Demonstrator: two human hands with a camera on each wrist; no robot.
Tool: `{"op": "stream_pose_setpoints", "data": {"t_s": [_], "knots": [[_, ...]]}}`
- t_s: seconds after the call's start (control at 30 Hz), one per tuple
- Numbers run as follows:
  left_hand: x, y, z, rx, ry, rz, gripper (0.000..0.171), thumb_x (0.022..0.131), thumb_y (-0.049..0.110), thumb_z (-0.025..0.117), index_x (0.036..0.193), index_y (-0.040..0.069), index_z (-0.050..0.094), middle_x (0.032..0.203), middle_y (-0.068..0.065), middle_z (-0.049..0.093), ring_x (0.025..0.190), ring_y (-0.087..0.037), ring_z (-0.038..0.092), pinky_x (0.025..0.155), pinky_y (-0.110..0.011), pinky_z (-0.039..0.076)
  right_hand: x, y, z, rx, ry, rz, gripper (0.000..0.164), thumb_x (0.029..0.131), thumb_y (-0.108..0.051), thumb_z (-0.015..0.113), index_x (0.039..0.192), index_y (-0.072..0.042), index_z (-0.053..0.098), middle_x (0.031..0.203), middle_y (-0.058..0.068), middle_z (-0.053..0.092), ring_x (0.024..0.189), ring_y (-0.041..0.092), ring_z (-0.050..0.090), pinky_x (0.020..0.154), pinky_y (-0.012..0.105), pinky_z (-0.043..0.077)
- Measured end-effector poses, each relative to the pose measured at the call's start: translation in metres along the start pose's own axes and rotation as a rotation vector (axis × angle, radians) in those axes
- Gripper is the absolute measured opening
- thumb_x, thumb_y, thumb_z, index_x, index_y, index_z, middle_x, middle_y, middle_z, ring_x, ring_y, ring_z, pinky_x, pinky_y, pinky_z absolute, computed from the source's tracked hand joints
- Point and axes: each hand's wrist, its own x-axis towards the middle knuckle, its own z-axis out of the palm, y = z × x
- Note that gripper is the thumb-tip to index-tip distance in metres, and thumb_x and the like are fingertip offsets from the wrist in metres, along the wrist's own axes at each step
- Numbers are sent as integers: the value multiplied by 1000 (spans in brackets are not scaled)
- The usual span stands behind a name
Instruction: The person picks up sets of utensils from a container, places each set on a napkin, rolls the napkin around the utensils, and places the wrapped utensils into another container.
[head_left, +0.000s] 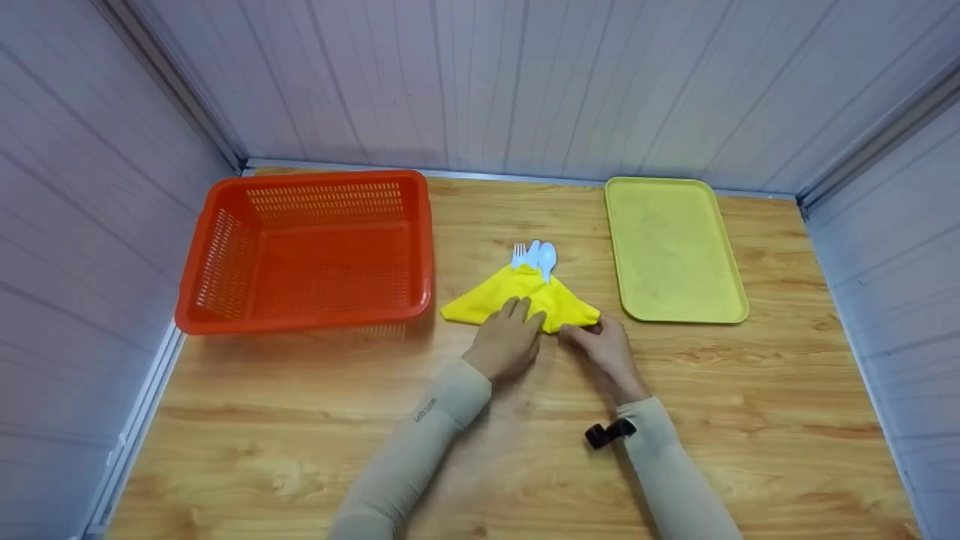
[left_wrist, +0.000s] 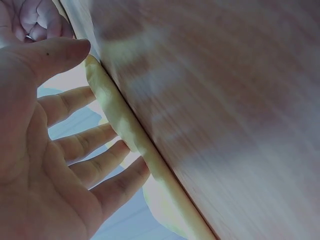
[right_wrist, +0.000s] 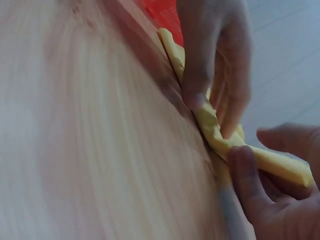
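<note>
A yellow cloth napkin (head_left: pixel 499 289) lies folded into a wide triangle-like shape on the wooden table. From its top stick out a white plastic fork (head_left: pixel 519 255), a knife (head_left: pixel 533 253) and a spoon (head_left: pixel 547 259); their handles are hidden in the cloth. My left hand (head_left: pixel 508 341) rests on the middle of the napkin's near edge, its fingers extended over the cloth in the left wrist view. With thumb and fingers my right hand (head_left: pixel 606 346) pinches the napkin's right end; the right wrist view shows the rolled edge (right_wrist: pixel 280 165) between them.
A red plastic basket (head_left: pixel 300 326) with slotted sides stands to the left. To the right, a yellow tray (head_left: pixel 679 247) lies flat. Pale panel walls (head_left: pixel 480 82) enclose the table (head_left: pixel 750 420) at the back and both sides.
</note>
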Motion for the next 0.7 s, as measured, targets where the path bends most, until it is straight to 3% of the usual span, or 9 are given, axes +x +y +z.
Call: {"op": "stream_pose_setpoints", "data": {"t_s": [0.13, 0.4, 0.7], "knots": [[0, 0, 0, -4, -9, -7, 47, 103, 33, 52, 147, 16, 50, 153, -17, 40, 140, -35, 37, 108, -50, 40, 1, 1, 10, 34, 38, -31, 34, 93, -6, 71, 125, 6, 64, 110, 24, 68, 93, 32, 68, 79, 36, 58], [2, 1, 0, -13, -12, -12, 44, 104, 33, 50, 145, 17, 52, 153, -17, 41, 140, -35, 37, 107, -51, 40, 7, 1, 19, -140, 10, -151, 28, 96, -8, 67, 121, 5, 65, 119, 18, 66, 108, 25, 62, 86, 24, 52], [1, 0, -2, 8, -15, -7, 44, 104, 34, 51, 143, 14, 53, 153, -17, 40, 140, -35, 38, 107, -51, 41, 15, -1, 20, -263, -61, -252, 22, 97, -10, 67, 114, 4, 68, 112, 16, 68, 106, 27, 64, 91, 30, 51]]}}
